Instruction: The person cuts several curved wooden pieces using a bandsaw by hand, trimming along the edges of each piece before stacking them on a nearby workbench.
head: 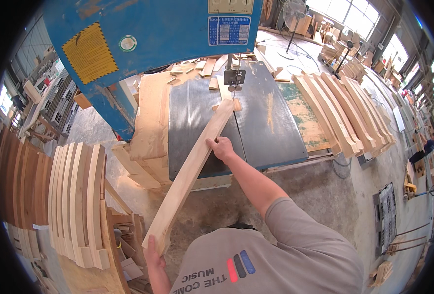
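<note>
A long pale wooden board [187,172] lies slantwise across the dark metal table [272,136] of a blue bandsaw [154,33], its far end at the thin blade [234,96] below the guide. My left hand [153,251] grips the near end, which juts out past the table towards my body. Farther up, my right hand [221,147] holds the board's right edge, thumb on top. A small wood piece [238,104] shows beside the board's far end, and another strip [223,88] lies just beyond it.
Curved wooden parts [342,114] are lined up to the right of the saw table. More curved pieces [78,198] stand at left on a wooden stand. Offcuts [209,66] lie behind the blade. A standing fan [293,16] is at the back.
</note>
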Tool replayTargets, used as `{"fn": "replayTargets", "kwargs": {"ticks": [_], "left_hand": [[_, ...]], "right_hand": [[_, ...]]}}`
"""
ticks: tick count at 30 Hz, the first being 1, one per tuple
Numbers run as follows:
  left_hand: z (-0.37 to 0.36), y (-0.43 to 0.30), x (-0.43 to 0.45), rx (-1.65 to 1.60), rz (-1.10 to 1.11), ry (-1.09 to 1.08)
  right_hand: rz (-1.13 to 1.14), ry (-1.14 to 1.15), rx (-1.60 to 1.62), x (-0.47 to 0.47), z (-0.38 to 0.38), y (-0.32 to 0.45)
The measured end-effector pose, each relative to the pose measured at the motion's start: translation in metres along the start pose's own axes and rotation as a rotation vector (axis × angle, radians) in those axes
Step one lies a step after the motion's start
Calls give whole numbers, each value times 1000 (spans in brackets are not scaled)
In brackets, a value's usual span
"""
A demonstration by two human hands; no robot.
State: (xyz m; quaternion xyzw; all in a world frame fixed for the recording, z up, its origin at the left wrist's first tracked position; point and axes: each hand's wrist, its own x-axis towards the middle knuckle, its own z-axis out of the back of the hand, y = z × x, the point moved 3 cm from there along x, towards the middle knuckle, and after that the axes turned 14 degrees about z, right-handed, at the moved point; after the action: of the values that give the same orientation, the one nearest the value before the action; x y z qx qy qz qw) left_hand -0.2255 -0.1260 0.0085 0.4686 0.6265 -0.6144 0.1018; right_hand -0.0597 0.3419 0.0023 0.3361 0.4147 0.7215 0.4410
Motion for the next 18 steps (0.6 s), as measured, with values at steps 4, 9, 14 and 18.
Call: {"fn": "replayTargets", "kwargs": {"ticks": [4,9,14,18], "left_hand": [[1,-3,7,4,3,37],[7,-5,18,46,6,5],[3,-10,20,20,24,9],[-2,-9,18,17,31,-3]], "right_hand": [[-3,-8,36,2,-2,1],[0,-7,20,4,-1,4],[-3,-14,23,7,0,6],[3,-7,25,9,1,4]]}}
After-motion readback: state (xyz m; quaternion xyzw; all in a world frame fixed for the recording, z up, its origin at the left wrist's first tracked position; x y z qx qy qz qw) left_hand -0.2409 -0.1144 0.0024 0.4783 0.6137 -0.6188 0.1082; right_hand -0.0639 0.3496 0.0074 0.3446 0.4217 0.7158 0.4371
